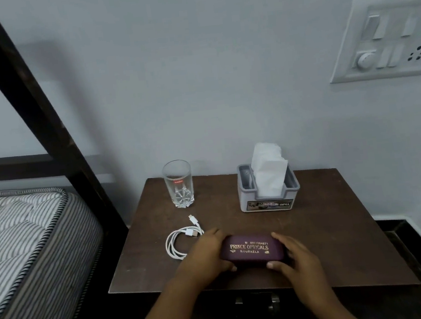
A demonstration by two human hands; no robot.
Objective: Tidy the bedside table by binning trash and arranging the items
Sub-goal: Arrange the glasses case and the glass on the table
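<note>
My left grip (205, 257) and right grip (299, 256) clasp the spectacle case (251, 249) by its ends near the surface's (336, 229) front edge; coiled cable (179, 242) just left of them, glass (178, 184) and tissue holder (269, 197) beyond, no trash seen, so arranging looks nearly finished.

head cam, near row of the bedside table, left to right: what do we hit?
Coiled white cable → left hand → purple spectacle case, gripped at both ends → right hand.
</note>
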